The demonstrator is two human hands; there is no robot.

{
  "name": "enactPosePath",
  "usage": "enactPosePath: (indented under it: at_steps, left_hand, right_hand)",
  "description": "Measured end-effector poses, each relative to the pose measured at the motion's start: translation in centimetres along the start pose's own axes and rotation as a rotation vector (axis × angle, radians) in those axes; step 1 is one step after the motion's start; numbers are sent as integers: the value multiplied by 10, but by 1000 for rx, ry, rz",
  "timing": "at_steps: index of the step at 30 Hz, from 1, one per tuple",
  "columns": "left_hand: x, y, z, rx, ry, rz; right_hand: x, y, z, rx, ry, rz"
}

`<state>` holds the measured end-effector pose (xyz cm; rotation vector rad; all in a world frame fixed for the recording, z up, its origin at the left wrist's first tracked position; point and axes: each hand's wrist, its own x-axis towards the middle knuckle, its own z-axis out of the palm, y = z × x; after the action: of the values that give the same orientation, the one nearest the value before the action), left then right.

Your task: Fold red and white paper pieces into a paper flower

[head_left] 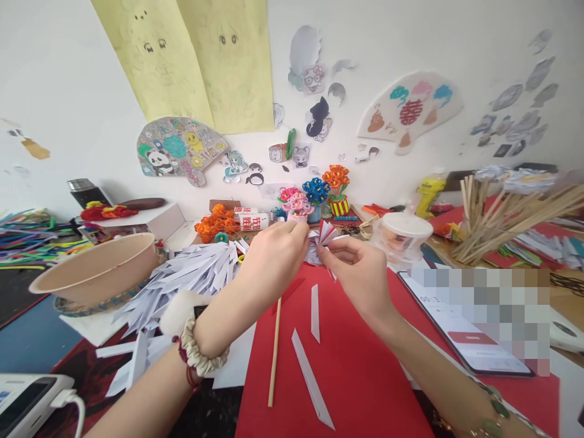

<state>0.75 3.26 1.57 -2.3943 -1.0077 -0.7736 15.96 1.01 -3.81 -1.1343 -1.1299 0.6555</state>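
My right hand (pixel 362 271) pinches a pleated paper piece, red and white, fanned out at the top (pixel 326 232). Beside it, the fingers of my left hand (pixel 280 252) are closed together; what they grip, if anything, is hidden behind the hand. Both hands hover over the far end of a red paper sheet (pixel 360 377). On that sheet lie a thin wooden stick (pixel 274 359), a short white paper strip (pixel 315 313) and a longer white strip (pixel 312 380). A heap of folded white paper strips (pixel 182 274) lies left of my left forearm.
A beige bowl (pixel 95 267) stands at the left. A phone (pixel 465 322) lies to the right, near a lidded tub (pixel 406 231) and a bundle of wooden sticks (pixel 493 219). Blue craft flowers (pixel 316 190) and orange ones (pixel 336 176) stand against the wall.
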Motion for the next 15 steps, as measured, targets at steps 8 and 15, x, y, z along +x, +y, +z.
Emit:
enactPosePath:
  at_steps: [8, 15]
  left_hand:
    - [-1, -2, -1, -179, -15, -67]
    - [-2, -1, -1, -32, 66, 18]
  right_hand:
    - [-5, -2, 2, 40, 68, -24]
    - [-5, -2, 2, 122, 48, 20]
